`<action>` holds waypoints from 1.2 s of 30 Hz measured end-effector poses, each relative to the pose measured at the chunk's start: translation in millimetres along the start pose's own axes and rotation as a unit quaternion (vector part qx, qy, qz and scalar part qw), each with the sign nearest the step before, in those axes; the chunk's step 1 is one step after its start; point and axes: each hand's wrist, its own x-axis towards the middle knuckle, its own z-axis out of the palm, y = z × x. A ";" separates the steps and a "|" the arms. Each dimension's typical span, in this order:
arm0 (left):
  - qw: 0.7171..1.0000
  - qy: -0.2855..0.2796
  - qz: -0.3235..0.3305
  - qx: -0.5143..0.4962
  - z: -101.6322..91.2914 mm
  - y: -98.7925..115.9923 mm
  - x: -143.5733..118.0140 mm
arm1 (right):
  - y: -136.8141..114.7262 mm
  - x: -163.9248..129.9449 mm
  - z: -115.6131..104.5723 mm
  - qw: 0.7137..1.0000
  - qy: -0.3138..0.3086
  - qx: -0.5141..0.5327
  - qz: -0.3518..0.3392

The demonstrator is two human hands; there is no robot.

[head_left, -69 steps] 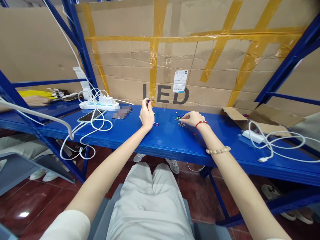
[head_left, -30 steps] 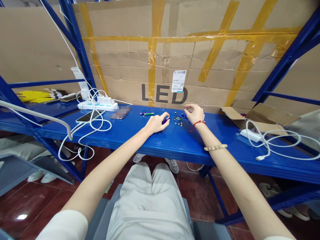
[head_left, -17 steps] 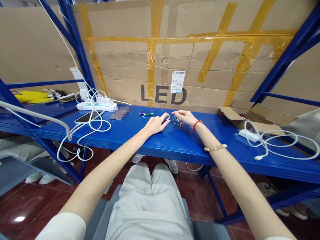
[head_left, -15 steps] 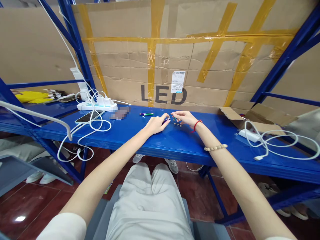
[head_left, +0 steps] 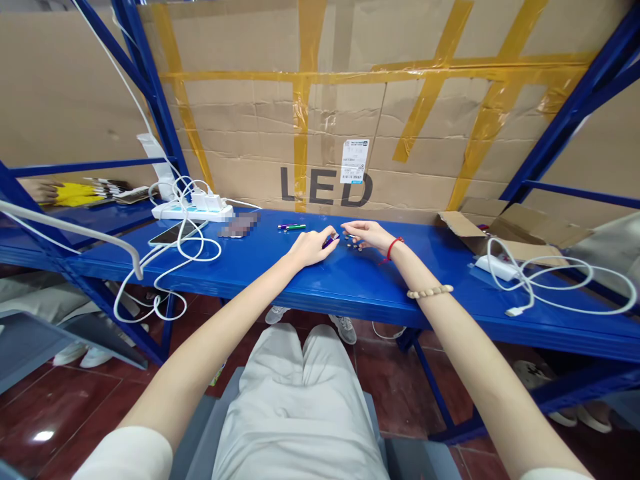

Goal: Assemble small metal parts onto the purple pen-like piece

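My left hand (head_left: 311, 247) rests on the blue shelf top (head_left: 320, 277) with its fingers closed round a short, shiny purple metal tube (head_left: 329, 241). Just to its right, my right hand (head_left: 369, 233) is pinched, fingertips pointing left. Whatever lies between those fingertips is too small to make out. Beneath the right fingers are several small silvery round pieces (head_left: 355, 247), partly hidden by the hand. Beyond the left hand lies a slim green and purple metallic tube (head_left: 293, 227), touched by neither hand.
On the left are a white power strip (head_left: 195, 212) with tangled white cables, a phone (head_left: 179, 233) and a blurred flat item (head_left: 239, 225). An open cardboard box (head_left: 520, 233) and a white adapter (head_left: 496, 267) with cable stand right. A large taped carton (head_left: 250, 133) closes the back.
Both hands stay in nearly the same place, with only slight finger movement. The green bit seen at the right fingertips earlier no longer shows clearly. The whole view has shifted slightly.
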 end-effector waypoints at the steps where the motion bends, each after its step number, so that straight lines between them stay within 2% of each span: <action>1: 1.000 -0.001 -0.002 0.001 -0.4 0.4 0.1 | 0.0 -0.4 -0.4 1.000 0.001 0.001 0.000; 6: 1.000 -0.006 -0.012 0.003 -1.7 2.7 0.4 | 1.1 -0.9 -2.7 1.000 0.015 -0.005 -0.008; 14: 1.000 -0.006 -0.025 -0.003 -2.9 1.6 1.2 | 1.4 0.9 -3.9 0.997 0.070 0.003 -0.029; 23: 1.000 -0.005 -0.018 -0.010 -3.1 1.8 0.8 | 4.0 6.0 -2.4 0.984 0.170 0.032 -0.050; 30: 1.000 -0.019 -0.001 0.007 -3.3 3.7 -0.1 | -1.4 5.1 -3.4 0.979 0.163 0.107 -0.063; 36: 0.999 -0.045 0.020 0.019 -1.5 4.2 0.1 | -7.1 0.9 4.3 0.983 0.101 0.120 -0.091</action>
